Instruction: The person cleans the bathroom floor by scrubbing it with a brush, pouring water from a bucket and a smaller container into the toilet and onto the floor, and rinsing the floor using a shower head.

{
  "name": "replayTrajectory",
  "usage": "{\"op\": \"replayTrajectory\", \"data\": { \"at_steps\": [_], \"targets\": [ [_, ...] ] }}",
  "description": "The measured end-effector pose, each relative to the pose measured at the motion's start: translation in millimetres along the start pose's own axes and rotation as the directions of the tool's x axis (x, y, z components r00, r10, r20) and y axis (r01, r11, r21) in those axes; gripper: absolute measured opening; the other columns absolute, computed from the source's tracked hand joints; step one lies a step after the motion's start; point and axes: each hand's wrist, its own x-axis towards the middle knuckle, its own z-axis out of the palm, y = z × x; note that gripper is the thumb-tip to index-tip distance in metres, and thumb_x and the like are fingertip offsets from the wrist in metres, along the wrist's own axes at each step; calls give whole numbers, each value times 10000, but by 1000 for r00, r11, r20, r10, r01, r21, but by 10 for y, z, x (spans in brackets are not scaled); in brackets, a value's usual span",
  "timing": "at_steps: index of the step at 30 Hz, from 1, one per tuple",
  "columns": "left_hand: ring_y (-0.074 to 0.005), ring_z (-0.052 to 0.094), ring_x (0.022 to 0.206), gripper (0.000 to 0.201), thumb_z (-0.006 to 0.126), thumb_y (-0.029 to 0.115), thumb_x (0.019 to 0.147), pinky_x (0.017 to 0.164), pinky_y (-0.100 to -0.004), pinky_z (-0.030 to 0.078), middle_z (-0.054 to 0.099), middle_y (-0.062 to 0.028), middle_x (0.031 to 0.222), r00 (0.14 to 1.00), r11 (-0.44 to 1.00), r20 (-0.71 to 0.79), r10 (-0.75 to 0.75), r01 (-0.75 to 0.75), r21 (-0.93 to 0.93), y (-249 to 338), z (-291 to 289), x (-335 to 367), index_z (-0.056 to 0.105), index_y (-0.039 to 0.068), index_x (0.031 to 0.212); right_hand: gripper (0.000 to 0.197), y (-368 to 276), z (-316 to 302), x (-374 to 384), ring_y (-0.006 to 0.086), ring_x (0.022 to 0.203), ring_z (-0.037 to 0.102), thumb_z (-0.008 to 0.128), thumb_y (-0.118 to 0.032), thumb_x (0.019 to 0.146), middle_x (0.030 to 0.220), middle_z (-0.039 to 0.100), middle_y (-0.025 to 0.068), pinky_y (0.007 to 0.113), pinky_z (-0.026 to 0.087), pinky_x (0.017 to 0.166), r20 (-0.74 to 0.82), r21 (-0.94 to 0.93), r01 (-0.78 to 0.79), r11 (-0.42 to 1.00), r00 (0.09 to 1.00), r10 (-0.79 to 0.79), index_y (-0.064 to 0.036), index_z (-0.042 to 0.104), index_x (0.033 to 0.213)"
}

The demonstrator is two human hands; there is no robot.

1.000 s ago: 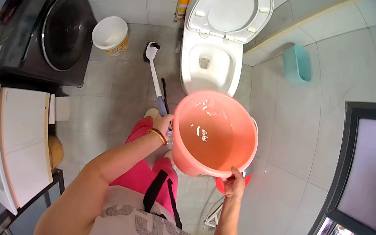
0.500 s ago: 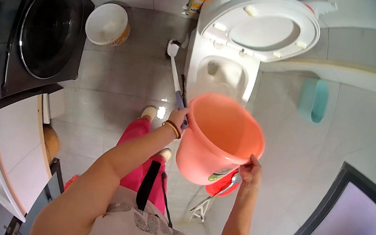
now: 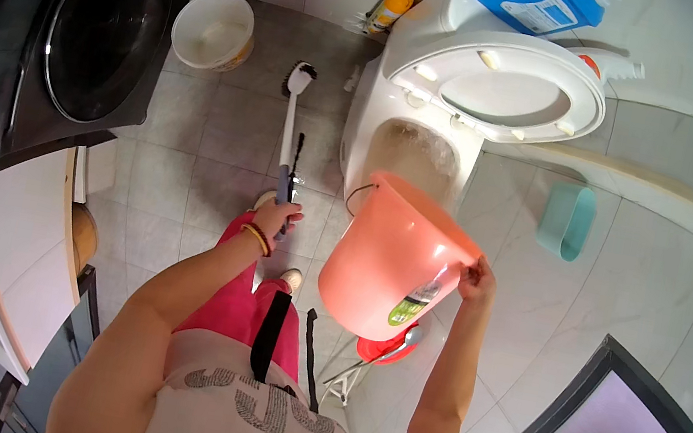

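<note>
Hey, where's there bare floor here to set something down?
The tiled floor looks free right of the black washing machine, this side of the white bucket and left of the brush in your left hand. It's crowded around the coral bucket tipped in your right hand: the toilet lies ahead, a red object and a silver long-handled thing behind.

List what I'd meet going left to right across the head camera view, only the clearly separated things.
Black front-loading washing machine, white round plastic bucket, white-and-grey long-handled brush in the left hand, salmon-pink tapered plastic bucket, right hand gripping it, teal box-shaped plastic bin.
</note>
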Motion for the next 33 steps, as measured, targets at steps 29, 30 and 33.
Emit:
{"op": "replayTrajectory", "data": {
  "at_steps": [29,30,33],
  "targets": [
    [-78,403,411,140,540,108,739,346,-217,336,460,-31,590,1000,1000,-15,-15,15,-22,265,-901,-391,406,68,737,225,475,-813,-1165,161,854,545,509,-133,784,944,566,57,274,471,696,91,162,152,975,982,-168,-22,514,980],
    [-78,404,412,140,540,107,738,346,-215,336,461,-32,594,999,1000,-24,-28,28,-7,254,-899,-366,405,69,747,236,564,-899,-1245,149,878,539,506,-134,788,974,560,50,262,469,718,85,164,135,977,985,-151,-33,508,1001],
    [-80,405,412,141,540,107,736,345,-216,335,461,-31,594,999,999,-28,-46,46,18,244,-869,-321,405,69,751,249,768,-1018,-1366,151,873,537,504,-139,791,992,551,47,268,468,703,71,190,99,977,991,-115,-27,498,1013]
  ]
}}
